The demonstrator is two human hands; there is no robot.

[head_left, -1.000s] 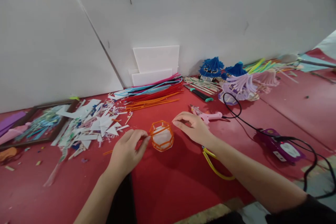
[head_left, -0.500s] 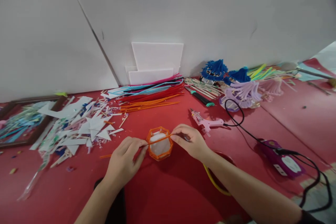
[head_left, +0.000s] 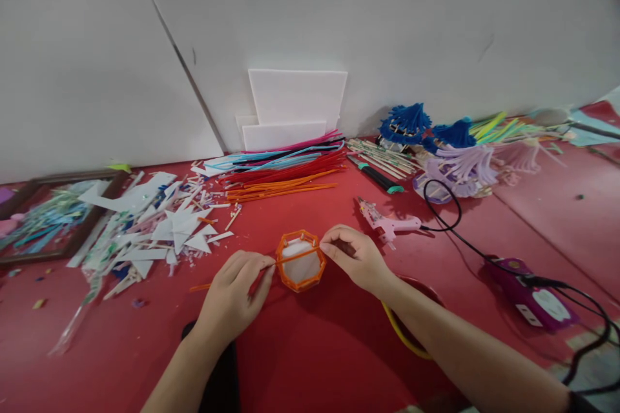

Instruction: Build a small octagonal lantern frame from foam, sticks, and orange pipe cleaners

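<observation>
An orange pipe cleaner stretches across the top of a small eight-sided frame with orange edges and a white base. My left hand pinches the pipe cleaner at the frame's left side, and a loose orange length sticks out behind that hand. At the frame's upper right, my right hand has thumb and forefinger pressed together at the other end of the pipe cleaner. The frame rests on the red table between both hands.
Behind lie bundled pipe cleaners, sticks and a utility knife. A pink glue gun is wired to a purple power box. Paper scraps cover the left. A yellow-rimmed round thing sits under my right forearm.
The view has shifted slightly, moving most things a little to the right. Both hands keep their places by the frame, and the pipe cleaner now lies closer along its top.
</observation>
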